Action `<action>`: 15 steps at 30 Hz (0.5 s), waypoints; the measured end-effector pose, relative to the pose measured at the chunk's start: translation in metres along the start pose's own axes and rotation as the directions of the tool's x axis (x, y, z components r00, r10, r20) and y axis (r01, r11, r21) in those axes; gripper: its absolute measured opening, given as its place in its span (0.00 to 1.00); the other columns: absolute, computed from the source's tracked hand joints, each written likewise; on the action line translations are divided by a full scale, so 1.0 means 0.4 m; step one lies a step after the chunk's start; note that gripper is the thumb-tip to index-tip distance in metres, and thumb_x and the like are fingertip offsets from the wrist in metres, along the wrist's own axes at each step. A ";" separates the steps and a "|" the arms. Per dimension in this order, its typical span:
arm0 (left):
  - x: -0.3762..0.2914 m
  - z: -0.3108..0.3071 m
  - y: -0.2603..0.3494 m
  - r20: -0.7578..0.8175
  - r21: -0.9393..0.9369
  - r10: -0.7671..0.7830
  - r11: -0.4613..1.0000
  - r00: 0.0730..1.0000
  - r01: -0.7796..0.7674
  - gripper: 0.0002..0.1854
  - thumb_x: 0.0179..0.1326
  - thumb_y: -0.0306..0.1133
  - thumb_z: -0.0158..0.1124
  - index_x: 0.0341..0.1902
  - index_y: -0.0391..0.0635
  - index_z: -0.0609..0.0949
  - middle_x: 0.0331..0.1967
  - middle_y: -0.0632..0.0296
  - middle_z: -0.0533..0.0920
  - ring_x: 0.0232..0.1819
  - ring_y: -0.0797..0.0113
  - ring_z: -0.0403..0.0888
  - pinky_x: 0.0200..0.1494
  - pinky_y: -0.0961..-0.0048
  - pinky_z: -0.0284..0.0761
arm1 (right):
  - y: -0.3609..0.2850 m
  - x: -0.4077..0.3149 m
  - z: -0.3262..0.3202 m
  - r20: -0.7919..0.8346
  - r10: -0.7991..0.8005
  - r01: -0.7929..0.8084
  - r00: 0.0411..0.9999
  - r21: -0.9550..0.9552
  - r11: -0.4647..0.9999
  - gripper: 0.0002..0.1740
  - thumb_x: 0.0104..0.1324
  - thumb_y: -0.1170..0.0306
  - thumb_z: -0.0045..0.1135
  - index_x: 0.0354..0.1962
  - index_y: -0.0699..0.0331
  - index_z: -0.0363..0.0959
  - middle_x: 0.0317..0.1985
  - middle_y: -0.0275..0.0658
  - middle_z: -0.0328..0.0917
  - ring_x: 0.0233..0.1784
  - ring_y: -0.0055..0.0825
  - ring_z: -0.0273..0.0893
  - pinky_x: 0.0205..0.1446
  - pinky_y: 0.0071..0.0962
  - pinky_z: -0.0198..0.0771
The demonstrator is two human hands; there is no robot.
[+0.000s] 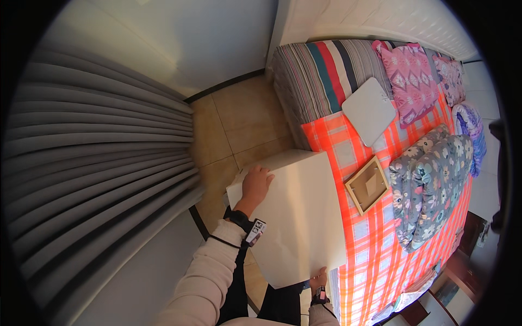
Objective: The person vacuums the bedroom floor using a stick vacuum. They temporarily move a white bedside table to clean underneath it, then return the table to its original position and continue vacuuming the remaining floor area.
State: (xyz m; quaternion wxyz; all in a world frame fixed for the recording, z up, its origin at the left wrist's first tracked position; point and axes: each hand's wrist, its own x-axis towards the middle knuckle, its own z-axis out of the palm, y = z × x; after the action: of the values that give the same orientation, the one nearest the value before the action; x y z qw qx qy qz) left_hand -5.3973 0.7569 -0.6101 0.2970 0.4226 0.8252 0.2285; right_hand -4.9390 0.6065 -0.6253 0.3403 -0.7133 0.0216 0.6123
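A white box-like cabinet [301, 212] stands or is held in front of me, between the bed and the curtain; whether its base touches the floor is hidden. My left hand [256, 185] grips its far left corner, fingers over the edge and the thumb on the broad white face. At the near right corner, my right hand [319, 279] holds the cabinet's edge, with part of the fingers hidden beneath it. Both wrists wear dark straps with small devices. The cabinet's right side lies against or very near the bed's orange-checked cover [363, 252].
On the bed lie a wooden picture frame [367, 185] face down, a white board-like panel [369, 112], a folded floral quilt [432, 183] and a pink pillow [410, 83]. Grey curtains [106, 138] hang at left. Tiled floor [253, 114] shows beyond the cabinet.
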 end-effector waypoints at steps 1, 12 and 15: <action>0.000 0.005 0.005 -0.025 0.010 0.025 1.000 0.999 -0.024 0.14 0.53 0.38 0.57 0.35 0.39 0.76 0.35 0.54 0.72 0.41 0.54 0.69 0.43 0.62 0.68 | -0.004 0.001 0.000 -0.014 0.019 -0.020 1.000 -0.059 0.998 0.21 0.64 0.56 0.42 0.48 0.63 0.62 0.46 0.37 0.68 0.48 0.32 0.66 0.52 0.34 0.64; 0.006 -0.001 0.020 -0.062 -0.027 0.028 0.999 0.998 -0.029 0.17 0.48 0.40 0.62 0.34 0.37 0.75 0.35 0.52 0.71 0.43 0.53 0.67 0.44 0.62 0.66 | -0.054 -0.036 0.078 -0.307 0.144 -0.104 0.941 0.143 0.984 0.20 0.55 0.54 0.53 0.37 0.60 0.69 0.38 0.31 0.69 0.42 0.25 0.67 0.44 0.28 0.67; 0.004 -0.019 0.017 -0.047 -0.031 -0.076 0.997 0.996 0.075 0.21 0.45 0.43 0.64 0.35 0.36 0.75 0.37 0.52 0.71 0.45 0.53 0.67 0.46 0.62 0.65 | -0.048 -0.034 0.077 -0.282 0.112 -0.078 0.953 0.129 0.989 0.22 0.55 0.52 0.51 0.38 0.61 0.69 0.37 0.31 0.70 0.40 0.25 0.67 0.42 0.26 0.67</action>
State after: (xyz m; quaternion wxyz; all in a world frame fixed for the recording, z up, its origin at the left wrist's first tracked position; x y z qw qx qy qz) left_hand -5.3994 0.7607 -0.6010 0.2915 0.3810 0.8441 0.2394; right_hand -4.9602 0.6317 -0.6050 0.3448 -0.7719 0.1411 0.5151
